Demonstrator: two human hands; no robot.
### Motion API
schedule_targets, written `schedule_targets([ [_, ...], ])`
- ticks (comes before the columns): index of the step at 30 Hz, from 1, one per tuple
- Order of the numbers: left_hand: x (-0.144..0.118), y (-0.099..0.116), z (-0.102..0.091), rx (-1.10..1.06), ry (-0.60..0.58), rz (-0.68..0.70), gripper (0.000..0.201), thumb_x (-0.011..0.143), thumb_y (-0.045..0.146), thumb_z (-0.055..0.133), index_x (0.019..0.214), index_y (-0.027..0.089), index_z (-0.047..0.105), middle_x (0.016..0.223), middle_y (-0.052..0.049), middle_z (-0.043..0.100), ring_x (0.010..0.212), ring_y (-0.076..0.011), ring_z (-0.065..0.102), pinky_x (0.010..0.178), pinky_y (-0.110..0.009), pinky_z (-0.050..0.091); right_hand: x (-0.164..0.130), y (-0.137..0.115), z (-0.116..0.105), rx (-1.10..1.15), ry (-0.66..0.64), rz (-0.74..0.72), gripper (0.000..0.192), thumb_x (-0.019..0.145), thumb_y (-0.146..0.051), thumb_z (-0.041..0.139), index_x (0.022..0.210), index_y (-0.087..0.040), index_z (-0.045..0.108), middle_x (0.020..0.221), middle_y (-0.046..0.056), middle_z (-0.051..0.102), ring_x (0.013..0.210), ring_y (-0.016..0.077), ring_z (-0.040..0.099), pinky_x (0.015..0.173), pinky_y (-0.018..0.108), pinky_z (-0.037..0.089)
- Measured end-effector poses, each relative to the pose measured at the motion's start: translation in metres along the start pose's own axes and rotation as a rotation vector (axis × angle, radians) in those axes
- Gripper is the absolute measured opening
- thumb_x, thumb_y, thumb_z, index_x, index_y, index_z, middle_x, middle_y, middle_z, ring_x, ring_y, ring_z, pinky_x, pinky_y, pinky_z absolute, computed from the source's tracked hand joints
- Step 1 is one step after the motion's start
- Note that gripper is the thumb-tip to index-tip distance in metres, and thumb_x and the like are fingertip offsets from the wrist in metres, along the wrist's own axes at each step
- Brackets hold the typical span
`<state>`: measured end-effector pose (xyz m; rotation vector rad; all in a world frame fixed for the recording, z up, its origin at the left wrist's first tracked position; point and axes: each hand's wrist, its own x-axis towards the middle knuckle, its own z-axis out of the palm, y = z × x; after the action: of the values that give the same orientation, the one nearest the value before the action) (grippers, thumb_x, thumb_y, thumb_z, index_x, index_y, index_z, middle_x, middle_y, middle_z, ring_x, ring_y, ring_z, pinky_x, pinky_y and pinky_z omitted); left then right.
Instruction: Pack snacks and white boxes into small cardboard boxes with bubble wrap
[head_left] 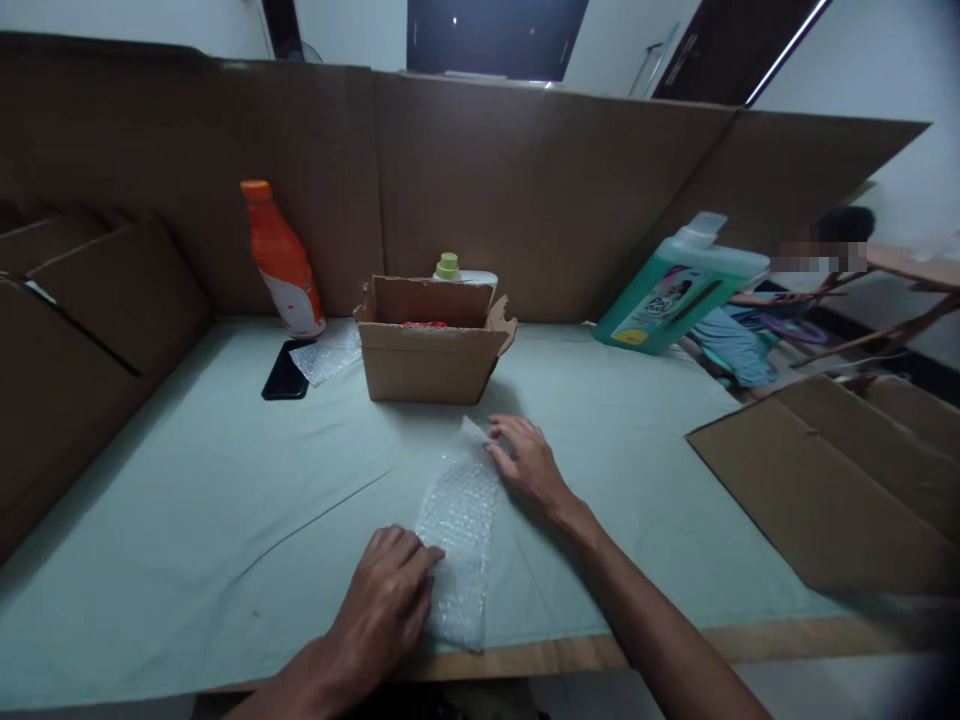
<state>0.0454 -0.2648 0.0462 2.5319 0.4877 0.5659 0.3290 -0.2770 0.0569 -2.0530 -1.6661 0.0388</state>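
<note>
A sheet of clear bubble wrap (459, 525) lies flat on the pale green table cover (225, 500) near the front edge. My left hand (386, 600) presses on its near left edge, fingers flat. My right hand (529, 462) rests with its fingertips on the sheet's far right corner. Behind the sheet stands a small open cardboard box (431, 345) with something red inside.
An orange bottle (281, 260), a black phone (286, 370) and a second bubble-wrap piece (328, 352) lie at back left. A green-capped white bottle (459, 272) stands behind the box. A teal jug (675, 285) leans at back right. Flat cardboard (832, 480) overhangs the right side; cardboard walls surround the table.
</note>
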Motion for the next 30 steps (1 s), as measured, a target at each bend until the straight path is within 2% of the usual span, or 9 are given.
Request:
schedule_targets([
  [3,-0.021,0.01,-0.014,-0.033,0.091,0.052,0.033,0.081,0.0,0.047,0.106,0.018,0.058,0.09,-0.008,0.06,0.086,-0.0231,0.055,0.077,-0.039,0.047,0.033,-0.032,0.017,0.007,-0.008,-0.082,0.016,0.092,-0.023,0.056,0.103,-0.023,0.067,0.122,0.008,0.071,0.117,0.0254,0.059,0.097,0.04,0.043],
  [6,-0.04,0.014,-0.034,-0.111,-0.035,0.03,0.031,0.081,0.011,0.061,0.112,0.02,0.06,0.108,-0.011,0.061,0.102,-0.0271,0.057,0.086,-0.043,0.05,0.049,-0.047,0.035,-0.005,-0.02,-0.093,0.028,0.089,-0.022,0.059,0.117,-0.019,0.066,0.12,0.012,0.071,0.114,0.0304,0.06,0.096,0.045,0.043],
  [9,-0.049,0.01,-0.058,-0.293,-0.214,-0.053,0.044,0.082,0.033,0.074,0.123,0.025,0.06,0.119,-0.01,0.063,0.109,-0.0279,0.058,0.091,-0.043,0.052,0.039,-0.043,0.04,-0.027,-0.011,-0.067,0.044,0.09,-0.023,0.057,0.133,-0.013,0.058,0.135,0.018,0.062,0.121,0.0352,0.055,0.098,0.051,0.042],
  [12,-0.042,0.0,-0.075,-0.425,-0.146,-0.16,0.04,0.088,0.04,0.066,0.125,0.025,0.061,0.12,-0.009,0.065,0.111,-0.0266,0.059,0.094,-0.044,0.051,0.019,-0.038,0.033,-0.038,-0.028,-0.087,0.04,0.094,-0.024,0.051,0.133,-0.017,0.059,0.139,0.016,0.06,0.125,0.0334,0.054,0.1,0.052,0.041],
  [15,-0.027,-0.007,-0.07,-0.302,-0.082,-0.15,0.031,0.091,0.032,0.06,0.12,0.022,0.066,0.123,-0.012,0.064,0.115,-0.028,0.057,0.099,-0.049,0.048,0.004,-0.048,0.032,-0.027,-0.123,-0.192,0.034,0.094,-0.024,0.052,0.125,-0.021,0.066,0.134,0.01,0.065,0.123,0.0285,0.057,0.101,0.047,0.044],
  [18,-0.019,-0.009,-0.051,-0.199,-0.21,-0.072,0.025,0.086,0.032,0.068,0.109,0.021,0.071,0.124,-0.011,0.065,0.118,-0.0297,0.055,0.102,-0.05,0.045,0.009,-0.064,0.043,-0.012,-0.223,-0.298,0.033,0.092,-0.028,0.06,0.124,-0.025,0.067,0.138,0.005,0.063,0.127,0.0248,0.056,0.105,0.041,0.043],
  [23,-0.03,-0.013,-0.034,-0.237,-0.233,-0.089,0.024,0.087,0.033,0.068,0.109,0.022,0.071,0.131,-0.01,0.063,0.128,-0.0297,0.049,0.109,-0.051,0.041,0.03,-0.051,0.041,-0.066,-0.176,-0.155,0.036,0.097,-0.03,0.049,0.127,-0.019,0.065,0.143,0.015,0.058,0.129,0.0358,0.053,0.104,0.057,0.039],
  [26,-0.034,-0.019,-0.037,-0.292,-0.242,-0.074,0.026,0.089,0.031,0.066,0.114,0.023,0.069,0.133,-0.009,0.063,0.13,-0.0282,0.049,0.11,-0.051,0.041,0.001,-0.039,0.009,-0.064,-0.16,-0.134,0.038,0.093,-0.03,0.052,0.128,-0.019,0.064,0.142,0.015,0.059,0.128,0.0353,0.054,0.103,0.057,0.042],
  [30,-0.032,-0.025,-0.042,-0.37,-0.224,-0.095,0.026,0.091,0.026,0.063,0.116,0.022,0.068,0.13,-0.009,0.065,0.129,-0.0259,0.052,0.11,-0.05,0.04,-0.103,-0.053,-0.025,0.008,-0.221,-0.414,0.057,0.087,-0.021,0.058,0.144,-0.026,0.051,0.151,0.01,0.052,0.135,0.0307,0.049,0.104,0.053,0.045],
])
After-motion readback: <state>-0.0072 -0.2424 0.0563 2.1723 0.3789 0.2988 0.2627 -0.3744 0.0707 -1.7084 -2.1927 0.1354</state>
